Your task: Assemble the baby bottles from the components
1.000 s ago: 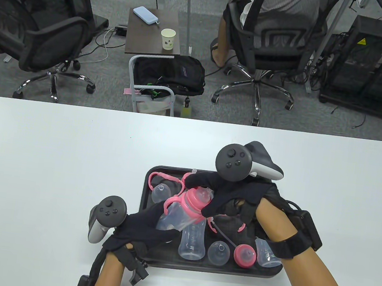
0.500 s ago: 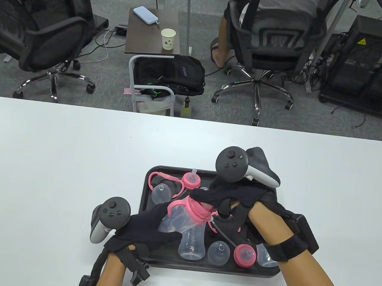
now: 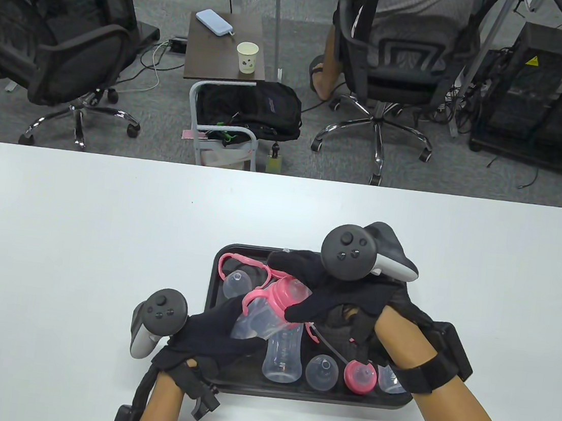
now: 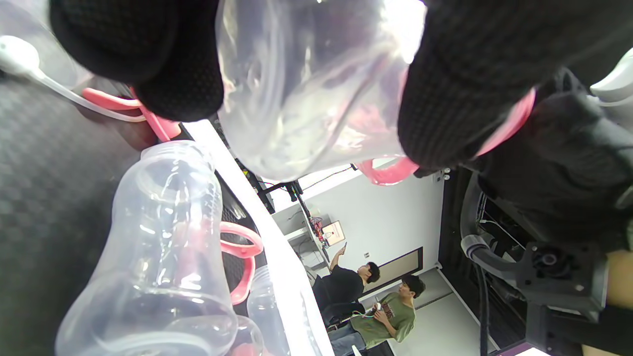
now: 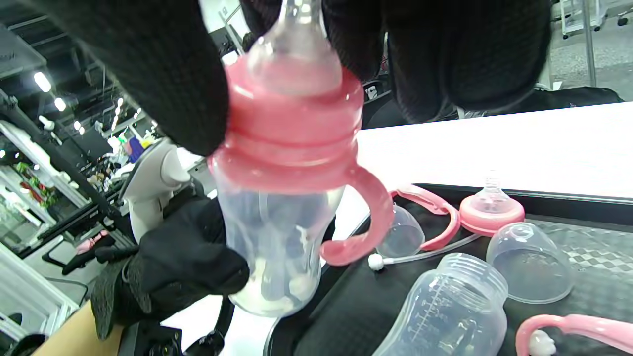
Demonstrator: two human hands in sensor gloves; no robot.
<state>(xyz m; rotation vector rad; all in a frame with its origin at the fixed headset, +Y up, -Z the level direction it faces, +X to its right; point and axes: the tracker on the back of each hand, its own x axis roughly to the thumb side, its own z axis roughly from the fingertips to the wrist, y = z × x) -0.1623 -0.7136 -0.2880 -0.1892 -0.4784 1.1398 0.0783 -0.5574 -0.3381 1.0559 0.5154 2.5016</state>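
Clear bottle [image 3: 260, 320], no legible label

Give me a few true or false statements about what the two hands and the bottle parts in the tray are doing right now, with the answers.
1. The left hand grips the clear body of the held bottle. True.
2. The right hand rests flat on the white table. False: its fingers curl round the bottle's pink collar.
3. A teat sits in the collar of the held bottle. True.
4. The black tray holds only one loose part. False: it holds a spare bottle, clear caps and pink parts.
5. The held bottle has no handles. False: pink handles curve off its collar.
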